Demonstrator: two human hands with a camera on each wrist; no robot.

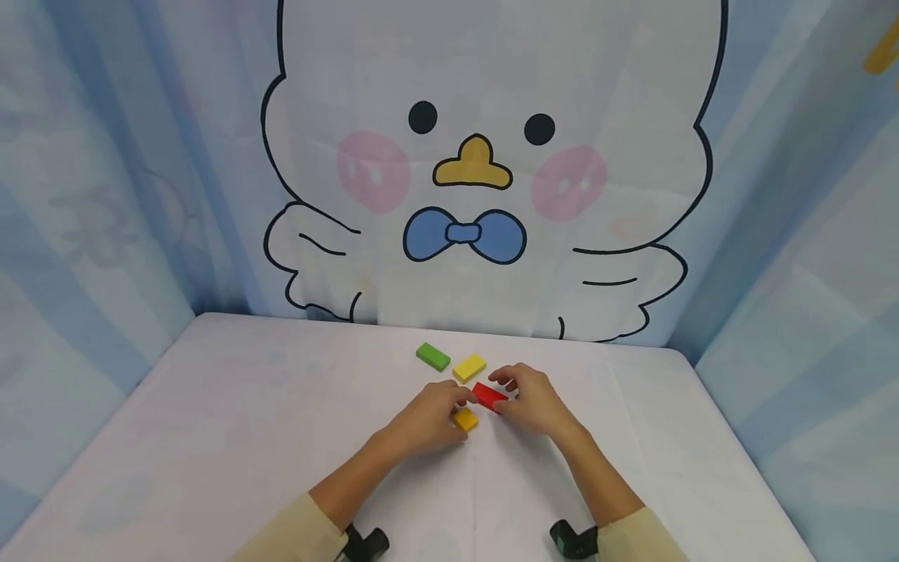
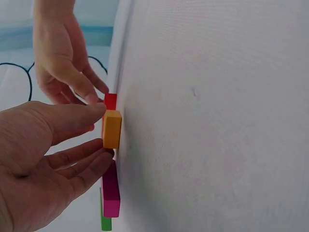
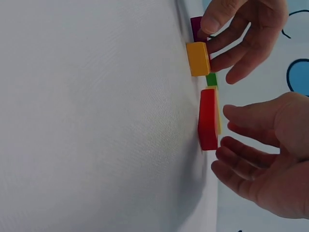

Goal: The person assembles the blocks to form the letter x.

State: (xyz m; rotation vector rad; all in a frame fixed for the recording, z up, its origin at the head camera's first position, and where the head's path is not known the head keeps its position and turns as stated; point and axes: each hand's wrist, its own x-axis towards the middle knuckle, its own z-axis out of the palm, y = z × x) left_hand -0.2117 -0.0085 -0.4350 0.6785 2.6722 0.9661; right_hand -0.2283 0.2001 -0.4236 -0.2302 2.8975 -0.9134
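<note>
My left hand (image 1: 426, 419) is at an orange block (image 1: 466, 420), thumb on the near side and fingers on the far side. In the left wrist view, its thumb and fingertips lie along the upper edge of the orange block (image 2: 112, 129), without a visible grip. A magenta block (image 2: 111, 191) stands beside those fingers; the left hand hides it in the head view. My right hand (image 1: 535, 402) spreads loosely around a red block (image 1: 486, 395). The right wrist view has a gap between its thumb and the red block (image 3: 208, 118).
Beyond the hands, a green block (image 1: 432, 357) and a yellow block (image 1: 469, 368) lie on the white table (image 1: 246, 421). A curtain (image 1: 470, 289) printed with a cartoon bird hangs behind the table's far edge. Dark wrist cameras (image 1: 365, 544) show at both sleeves.
</note>
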